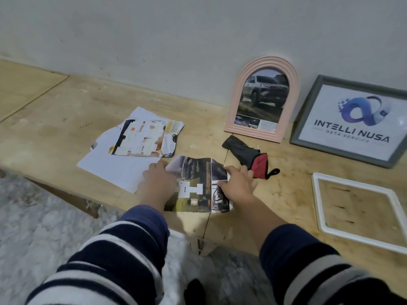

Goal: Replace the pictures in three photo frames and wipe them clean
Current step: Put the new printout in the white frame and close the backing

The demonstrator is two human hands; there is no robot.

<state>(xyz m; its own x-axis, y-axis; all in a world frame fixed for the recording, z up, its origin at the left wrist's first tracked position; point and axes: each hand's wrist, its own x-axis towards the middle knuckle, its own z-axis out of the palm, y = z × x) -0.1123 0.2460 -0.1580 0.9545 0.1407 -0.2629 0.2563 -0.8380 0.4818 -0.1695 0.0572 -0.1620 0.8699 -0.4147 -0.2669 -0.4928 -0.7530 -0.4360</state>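
Head view: scuffed plywood table (66,119) against a plain grey wall (176,40), marbled floor (33,216) below; both hands, left (157,180) and right (239,184), pinch a printed picture (196,183).

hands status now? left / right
Left hand: grips the left edge of the magazine page.
Right hand: pinches the page's right edge.

A pale plywood tabletop (66,111) stretches away ahead of both hands and out to either side, its surface scuffed and stained, with a seam line running diagonally across it far to the left. A crack splits its near edge between the two forearms. Beyond the hands a plain off-white wall (176,40) rises from the back of the tabletop, marked with small scratches. Below and left of the forearms lies a grey-and-white marbled floor (33,216). The light is soft and even.
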